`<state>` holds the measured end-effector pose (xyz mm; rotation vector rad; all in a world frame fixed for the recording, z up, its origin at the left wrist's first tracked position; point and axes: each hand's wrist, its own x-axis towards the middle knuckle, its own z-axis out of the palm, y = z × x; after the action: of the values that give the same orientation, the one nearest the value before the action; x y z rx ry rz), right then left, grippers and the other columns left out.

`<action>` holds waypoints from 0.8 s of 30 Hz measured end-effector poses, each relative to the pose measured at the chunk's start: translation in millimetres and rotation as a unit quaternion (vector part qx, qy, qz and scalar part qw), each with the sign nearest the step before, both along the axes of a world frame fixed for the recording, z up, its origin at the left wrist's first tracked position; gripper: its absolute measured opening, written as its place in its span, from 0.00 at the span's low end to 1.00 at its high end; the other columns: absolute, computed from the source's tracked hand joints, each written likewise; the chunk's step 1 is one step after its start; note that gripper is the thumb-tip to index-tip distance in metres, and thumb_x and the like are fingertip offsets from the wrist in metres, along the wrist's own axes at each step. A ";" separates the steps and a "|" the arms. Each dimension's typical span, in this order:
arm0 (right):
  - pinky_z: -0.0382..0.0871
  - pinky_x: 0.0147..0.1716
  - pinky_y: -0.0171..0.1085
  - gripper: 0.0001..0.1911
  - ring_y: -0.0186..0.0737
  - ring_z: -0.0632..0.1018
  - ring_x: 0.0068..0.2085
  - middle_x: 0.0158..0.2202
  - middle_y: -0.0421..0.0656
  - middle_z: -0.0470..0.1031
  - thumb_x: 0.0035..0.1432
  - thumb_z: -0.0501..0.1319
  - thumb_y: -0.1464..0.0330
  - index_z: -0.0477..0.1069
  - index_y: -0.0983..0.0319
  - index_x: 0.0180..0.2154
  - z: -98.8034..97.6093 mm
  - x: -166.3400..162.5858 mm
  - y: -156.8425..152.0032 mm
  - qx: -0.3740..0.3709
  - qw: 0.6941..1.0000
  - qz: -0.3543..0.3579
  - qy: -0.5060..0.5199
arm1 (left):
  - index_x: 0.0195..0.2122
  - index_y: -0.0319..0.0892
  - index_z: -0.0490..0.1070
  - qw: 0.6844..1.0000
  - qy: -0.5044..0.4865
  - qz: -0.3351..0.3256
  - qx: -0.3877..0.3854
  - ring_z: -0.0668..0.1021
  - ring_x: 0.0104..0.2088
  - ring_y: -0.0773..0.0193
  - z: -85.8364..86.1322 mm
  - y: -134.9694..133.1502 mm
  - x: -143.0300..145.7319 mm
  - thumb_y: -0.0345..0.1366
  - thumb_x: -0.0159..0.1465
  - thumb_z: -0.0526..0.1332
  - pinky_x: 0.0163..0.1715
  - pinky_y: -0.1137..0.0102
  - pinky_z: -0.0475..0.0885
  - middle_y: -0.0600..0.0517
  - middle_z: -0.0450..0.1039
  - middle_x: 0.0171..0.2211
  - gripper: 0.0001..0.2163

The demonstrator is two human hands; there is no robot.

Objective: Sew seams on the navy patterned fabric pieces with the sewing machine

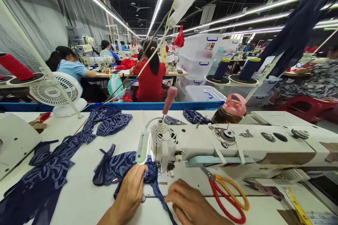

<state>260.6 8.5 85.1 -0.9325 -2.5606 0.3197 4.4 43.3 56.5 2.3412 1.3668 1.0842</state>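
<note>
My left hand (130, 191) presses a piece of dark blue patterned fabric (116, 168) flat on the white table, fingers together, just left of the sewing machine's needle (171, 170). My right hand (188, 202) rests in front of the needle with fingers curled over a narrow blue strip (160, 191) of the same fabric; what it grips is hidden. The white sewing machine (237, 144) stretches to the right across the table.
Red and yellow-handled scissors (228, 197) lie right of my right hand. A long pile of blue fabric (52, 161) runs along the left. A small white fan (56, 93), a pink-capped bottle (232, 107) and thread cones (221, 70) stand behind. Other workers sit at machines beyond.
</note>
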 end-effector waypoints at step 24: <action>0.55 0.42 0.38 0.23 0.33 0.68 0.29 0.31 0.32 0.76 0.78 0.41 0.66 0.70 0.59 0.34 -43.8 -21.7 44.9 0.186 0.973 0.020 0.134 | 0.42 0.40 0.75 0.948 0.148 -0.062 0.276 0.78 0.39 0.64 -4.7 13.9 14.1 0.28 0.74 0.47 0.52 0.63 0.68 0.52 0.77 0.35 0.15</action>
<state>238.9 53.4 41.3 -0.6509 -2.2826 -0.0270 18.5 57.2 51.8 3.0525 1.0746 1.2416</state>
